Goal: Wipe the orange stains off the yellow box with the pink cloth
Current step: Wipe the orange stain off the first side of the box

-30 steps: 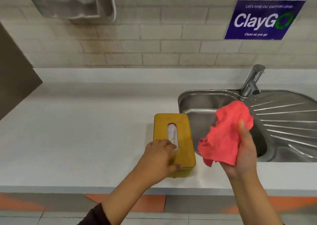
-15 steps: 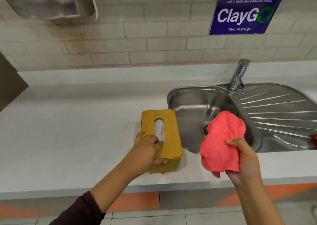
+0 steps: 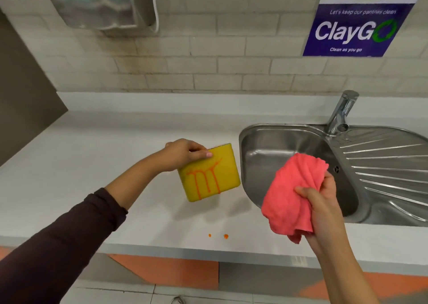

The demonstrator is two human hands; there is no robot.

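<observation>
My left hand (image 3: 184, 154) grips the yellow box (image 3: 225, 176) by its top edge and holds it lifted above the white counter, tilted so one yellow face looks at me. Orange stains (image 3: 205, 176) run down that face in several drip lines from a smeared band. My right hand (image 3: 320, 201) holds the bunched pink cloth (image 3: 294, 192) in the air to the right of the box, over the sink's near left rim. Box and cloth are apart.
Two small orange drops (image 3: 218, 236) lie on the counter (image 3: 92, 164) near its front edge, below the box. A steel sink (image 3: 266, 146) with a tap (image 3: 340, 113) and ribbed drainer fills the right. A metal dispenser (image 3: 99, 2) hangs on the tiled wall.
My left hand lifted the box off the counter and turned it, so the stained face now shows instead of the slotted top. My right hand with the cloth stayed beside it.
</observation>
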